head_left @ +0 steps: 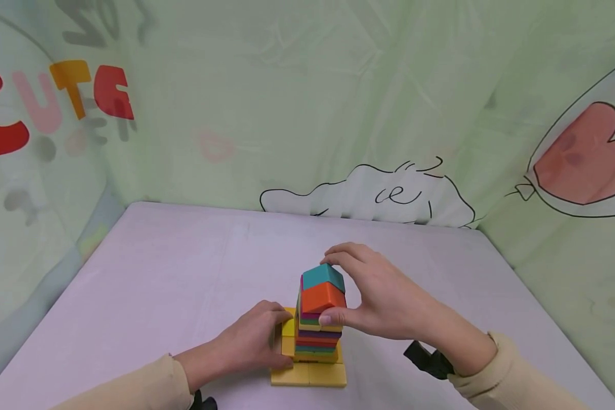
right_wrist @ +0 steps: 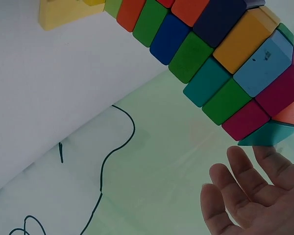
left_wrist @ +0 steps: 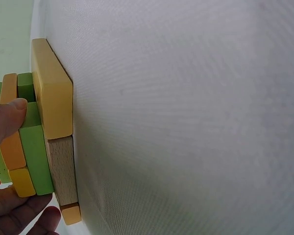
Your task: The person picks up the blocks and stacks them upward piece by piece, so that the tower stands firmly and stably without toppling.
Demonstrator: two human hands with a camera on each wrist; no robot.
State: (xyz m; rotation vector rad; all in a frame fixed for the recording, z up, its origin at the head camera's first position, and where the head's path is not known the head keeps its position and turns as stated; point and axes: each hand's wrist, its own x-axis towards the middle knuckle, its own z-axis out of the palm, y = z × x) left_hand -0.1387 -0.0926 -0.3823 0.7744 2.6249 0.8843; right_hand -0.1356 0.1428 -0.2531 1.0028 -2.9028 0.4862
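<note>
A tall tower of coloured wooden blocks (head_left: pixel 318 336) stands on a base of yellow blocks (head_left: pixel 328 374). On its top sit a teal sloped block (head_left: pixel 320 276) and an orange sloped block (head_left: pixel 319 297), side by side. My right hand (head_left: pixel 384 293) pinches this top pair, thumb at the near side and a fingertip on the teal block's far side. Low down, my left hand (head_left: pixel 253 336) grips the tower's left side. In the left wrist view its thumb presses an orange block (left_wrist: pixel 13 149) beside a green block (left_wrist: pixel 38 156), with fingers at the opposite end.
The tower is on a pale table (head_left: pixel 195 267), near its front. Printed fabric walls (head_left: pixel 236 102) surround the table's back and sides. A black strap (head_left: pixel 427 361) shows by the right sleeve (head_left: pixel 497 364).
</note>
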